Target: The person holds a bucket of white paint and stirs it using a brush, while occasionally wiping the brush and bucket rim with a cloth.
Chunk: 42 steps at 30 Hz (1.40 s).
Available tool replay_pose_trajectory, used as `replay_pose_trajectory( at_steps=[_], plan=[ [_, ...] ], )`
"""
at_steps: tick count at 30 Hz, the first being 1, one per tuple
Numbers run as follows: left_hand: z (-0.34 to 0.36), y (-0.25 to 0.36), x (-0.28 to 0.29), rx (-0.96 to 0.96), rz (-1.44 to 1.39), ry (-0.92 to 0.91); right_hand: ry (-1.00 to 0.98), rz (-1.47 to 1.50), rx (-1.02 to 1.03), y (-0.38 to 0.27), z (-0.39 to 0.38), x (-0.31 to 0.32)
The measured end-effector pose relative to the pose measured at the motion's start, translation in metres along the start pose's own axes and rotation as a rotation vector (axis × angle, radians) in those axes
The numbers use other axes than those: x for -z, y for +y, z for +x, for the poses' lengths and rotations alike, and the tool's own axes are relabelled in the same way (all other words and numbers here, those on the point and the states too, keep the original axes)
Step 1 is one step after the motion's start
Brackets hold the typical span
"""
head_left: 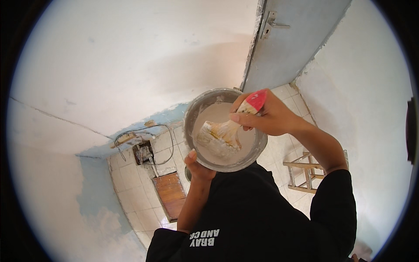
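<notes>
My left hand (199, 168) grips the near left side of a grey bucket (188, 126), its thumb up against the outside wall and its other fingers hidden underneath. Pale, off-white paint (209, 114) fills part of the bucket. Over the bucket's right rim reaches my right hand (273, 114), closed round the handle of a wide paintbrush (221, 131). The handle's end is red, and the brush head is smeared with paint. Its bristles point down to the left and dip into the paint, so their tips are hidden.
A grey door (290, 48) with a lever handle stands ahead. Below the patchy white wall (131, 52), a looped cable (171, 139) lies by a dirty box-like object (143, 153). A brown wooden board (170, 192) rests on the tiled floor (135, 187). At right stands a wooden stool or ladder (305, 171).
</notes>
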<state>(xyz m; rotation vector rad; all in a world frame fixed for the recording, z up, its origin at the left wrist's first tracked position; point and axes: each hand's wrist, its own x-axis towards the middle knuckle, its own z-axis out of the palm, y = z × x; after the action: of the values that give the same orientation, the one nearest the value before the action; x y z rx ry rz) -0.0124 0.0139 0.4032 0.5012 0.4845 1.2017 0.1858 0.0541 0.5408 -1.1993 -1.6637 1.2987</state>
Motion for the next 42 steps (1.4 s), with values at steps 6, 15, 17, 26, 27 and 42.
replay_pose_trajectory(
  at_steps=[6, 15, 17, 26, 27, 42],
  plan=[
    [-0.001, 0.001, -0.006, -0.051, 0.016, -0.010, 0.033, -0.178, 0.003, 0.014, 0.009, 0.003],
    [0.001, 0.002, 0.004, -0.040, 0.072, 0.032, 0.135, -0.383, 0.077, 0.010, 0.004, 0.021],
    [0.001, 0.001, 0.008, -0.058, 0.052, -0.012, 0.177, -0.438, 0.090, 0.009, 0.005, 0.023],
    [0.002, 0.000, 0.013, -0.111, 0.055, -0.023, 0.240, -0.433, 0.194, -0.009, 0.001, 0.031],
    [0.001, -0.001, 0.014, -0.112, 0.055, -0.022, 0.238, -0.433, 0.194, -0.011, -0.001, 0.029],
    [0.007, 0.015, 0.011, -0.153, 0.105, 0.127, -0.276, -0.808, 0.809, 0.000, -0.037, 0.018]
  ],
)
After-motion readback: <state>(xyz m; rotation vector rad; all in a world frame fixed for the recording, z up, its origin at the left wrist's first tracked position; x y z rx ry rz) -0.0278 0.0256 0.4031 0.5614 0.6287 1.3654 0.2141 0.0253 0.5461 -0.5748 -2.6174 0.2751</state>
